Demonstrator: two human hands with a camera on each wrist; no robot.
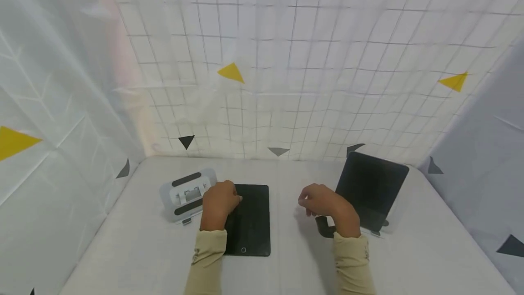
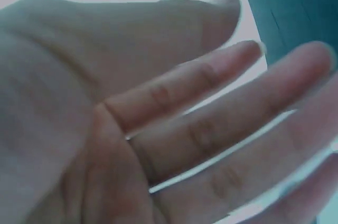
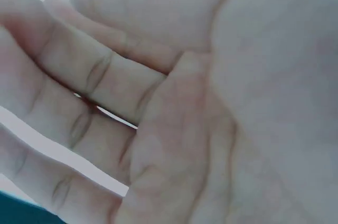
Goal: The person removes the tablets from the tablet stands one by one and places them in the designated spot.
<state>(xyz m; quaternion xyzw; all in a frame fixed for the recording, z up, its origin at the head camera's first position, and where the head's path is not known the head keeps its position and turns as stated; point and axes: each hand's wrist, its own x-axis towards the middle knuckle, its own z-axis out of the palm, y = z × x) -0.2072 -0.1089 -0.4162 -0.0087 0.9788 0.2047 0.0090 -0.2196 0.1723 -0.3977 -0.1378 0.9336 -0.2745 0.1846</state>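
A black tablet with a round button near its front edge lies flat in the middle of the table. Over its left edge is my left hand; in the left wrist view its fingers are spread, nearly straight, and hold nothing. To the left sits a grey-white stand with dark pads, partly covered by that hand. My right hand hovers with loosely bent fingers and nothing in them. Beside it, a black panel like a second tablet leans upright at the right.
A black curved piece shows under the right wrist, at the foot of the leaning panel. White sheeting with a grid rises behind the white table, and more sheeting bounds both sides.
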